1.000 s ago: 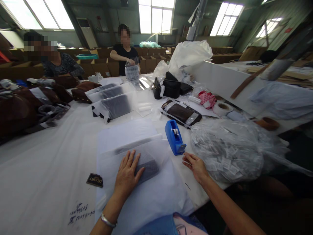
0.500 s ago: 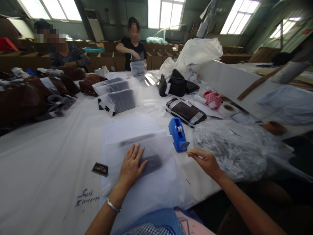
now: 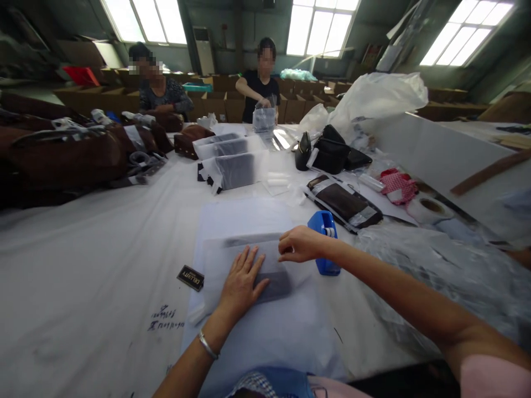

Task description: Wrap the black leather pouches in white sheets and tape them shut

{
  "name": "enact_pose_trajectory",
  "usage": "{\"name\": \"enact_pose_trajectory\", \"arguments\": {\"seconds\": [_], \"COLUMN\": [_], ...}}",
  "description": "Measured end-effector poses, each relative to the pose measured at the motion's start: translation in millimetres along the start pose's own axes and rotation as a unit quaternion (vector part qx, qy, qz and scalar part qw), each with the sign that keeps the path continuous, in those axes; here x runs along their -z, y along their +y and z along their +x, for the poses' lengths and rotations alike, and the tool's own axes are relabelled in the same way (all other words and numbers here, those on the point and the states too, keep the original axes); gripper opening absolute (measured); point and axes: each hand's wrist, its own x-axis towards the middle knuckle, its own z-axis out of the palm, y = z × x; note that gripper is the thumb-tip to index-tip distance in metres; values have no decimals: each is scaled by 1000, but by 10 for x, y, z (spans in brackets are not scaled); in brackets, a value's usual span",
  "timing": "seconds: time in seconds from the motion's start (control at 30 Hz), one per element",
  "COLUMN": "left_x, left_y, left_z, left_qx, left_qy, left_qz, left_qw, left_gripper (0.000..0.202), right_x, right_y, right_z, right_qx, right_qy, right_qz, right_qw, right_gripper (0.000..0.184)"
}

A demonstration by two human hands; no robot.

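A dark flat item wrapped in thin white tissue paper (image 3: 276,284) lies in front of me on white sheets (image 3: 265,337). My left hand (image 3: 244,279) rests flat on the wrapping, fingers spread. Over the wrapping's right part, my right hand (image 3: 301,244) is closed in a pinch; whatever its fingertips hold is too small to make out. Just behind that wrist stands a blue tape dispenser (image 3: 327,265), partly covered by the forearm. To the left of the wrapping lies a small black card with gold lettering (image 3: 191,277).
Several tissue-wrapped items (image 3: 236,168) stand farther back. Brown bags (image 3: 74,155) crowd the left side. Black bags (image 3: 332,149), a brown pouch (image 3: 346,202), a tape roll (image 3: 429,207) and a clear plastic bag (image 3: 435,271) lie at right. Two people work across the table.
My right hand has moved left from beside the tape dispenser to over the wrapped item, still pinched. My left hand stays flat on the wrapping. The view has turned a little left.
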Motion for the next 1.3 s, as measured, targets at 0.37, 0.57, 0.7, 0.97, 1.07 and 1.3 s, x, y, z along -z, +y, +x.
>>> {"name": "enact_pose_trajectory", "arguments": {"seconds": [0.37, 0.57, 0.7, 0.97, 1.07, 1.3], "left_x": [-18, -39, -53, -84, -104, -99], "left_y": [-17, -30, -36, -28, -34, -44], "left_z": [-7, -1, -14, -31, -30, -32], "left_qx": [0, -1, -1, -9, -12, -19], "left_qy": [-5, 3, 6, 17, 25, 37], "left_qz": [1, 0, 7, 25, 26, 15], "left_qw": [1000, 1000, 1000, 1000, 999, 999], "left_gripper": [64, 64, 65, 64, 62, 61], "right_x": [-11, 0, 90, -131, -455, -981], "right_y": [419, 527, 793, 746, 543, 304], "right_z": [427, 479, 312, -902, -1316, -1533], "right_qx": [-46, -115, -294, -444, -498, -544], "right_qy": [-121, -111, -13, 239, 324, 424], "right_qz": [-125, -149, -141, -103, -18, 285], "right_qw": [984, 976, 945, 858, 804, 665], "right_gripper": [22, 38, 32, 33, 33, 36]}}
